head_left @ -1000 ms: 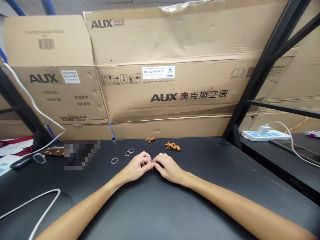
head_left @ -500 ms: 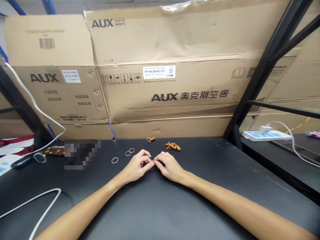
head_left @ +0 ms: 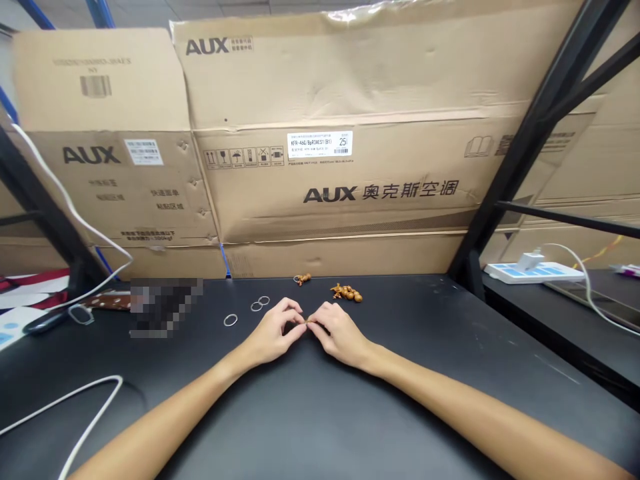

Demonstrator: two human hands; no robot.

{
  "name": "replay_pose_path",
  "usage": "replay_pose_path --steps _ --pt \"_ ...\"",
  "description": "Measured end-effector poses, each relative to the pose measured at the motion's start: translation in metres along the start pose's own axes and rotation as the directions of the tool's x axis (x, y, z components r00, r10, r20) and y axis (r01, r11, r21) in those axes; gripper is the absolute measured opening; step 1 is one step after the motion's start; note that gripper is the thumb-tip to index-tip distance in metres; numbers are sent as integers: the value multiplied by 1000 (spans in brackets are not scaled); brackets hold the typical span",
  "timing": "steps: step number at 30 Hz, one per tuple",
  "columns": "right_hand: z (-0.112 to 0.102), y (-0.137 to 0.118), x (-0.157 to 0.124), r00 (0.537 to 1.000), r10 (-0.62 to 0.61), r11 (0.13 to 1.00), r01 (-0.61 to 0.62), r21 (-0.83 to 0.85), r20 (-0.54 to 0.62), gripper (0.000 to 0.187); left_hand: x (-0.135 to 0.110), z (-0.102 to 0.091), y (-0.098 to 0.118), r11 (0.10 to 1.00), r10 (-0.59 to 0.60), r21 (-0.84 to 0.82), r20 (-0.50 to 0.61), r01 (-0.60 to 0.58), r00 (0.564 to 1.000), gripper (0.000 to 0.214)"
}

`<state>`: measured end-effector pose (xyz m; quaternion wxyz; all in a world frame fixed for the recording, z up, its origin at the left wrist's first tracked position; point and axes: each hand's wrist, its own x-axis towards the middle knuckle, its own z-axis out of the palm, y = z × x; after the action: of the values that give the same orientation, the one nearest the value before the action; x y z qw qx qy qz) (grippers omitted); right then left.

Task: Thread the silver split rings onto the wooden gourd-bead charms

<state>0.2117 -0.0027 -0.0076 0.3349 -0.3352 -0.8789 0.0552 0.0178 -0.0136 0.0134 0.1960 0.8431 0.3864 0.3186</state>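
My left hand [head_left: 274, 333] and my right hand [head_left: 340, 333] meet fingertip to fingertip just above the black tabletop. Thumbs and fingers are pinched, with a tiny brownish bit between them, mostly hidden and too small to name. To the left of my left hand lie three thin metal key rings; one ring [head_left: 231, 325] is apart, the other two overlap. Behind my right hand sits a cluster of small brown gourd-shaped pendants [head_left: 353, 294] with cords. Farther back, a single brown pendant [head_left: 305, 277] lies with a metal ring at its left end.
Large cardboard boxes [head_left: 380, 80] stand along the table's back edge. A white cable [head_left: 100, 381] loops at the front left, near a pixelated dark item [head_left: 165, 307] and glasses [head_left: 81, 315]. Black metal posts [head_left: 520, 127] frame the sides. A power strip [head_left: 550, 272] lies at right.
The fingertips have shifted very slightly, and less of the small brownish bit shows between and below them. The rings and pendants stay where they were.
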Motion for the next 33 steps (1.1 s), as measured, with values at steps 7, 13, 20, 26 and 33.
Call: replay_pose_path --steps 7,13,20,26,33 --pt "1 2 1 1000 20 999 -20 -26 3 18 0 1 -1 1000 17 21 -2 -17 1000 21" --pt "-1 3 3 995 99 994 -99 48 -8 17 0 -1 -2 998 23 60 -6 -23 1000 17" --pt "1 0 -1 996 -84 992 84 -91 5 20 0 2 -2 998 38 42 2 -38 999 19" --pt "1 7 3 997 71 997 -71 9 -10 17 0 -1 -3 992 84 93 -17 -82 996 16" --pt "0 4 1 1000 -25 999 25 -20 -16 16 -2 0 -1 993 66 95 -2 -66 998 14"
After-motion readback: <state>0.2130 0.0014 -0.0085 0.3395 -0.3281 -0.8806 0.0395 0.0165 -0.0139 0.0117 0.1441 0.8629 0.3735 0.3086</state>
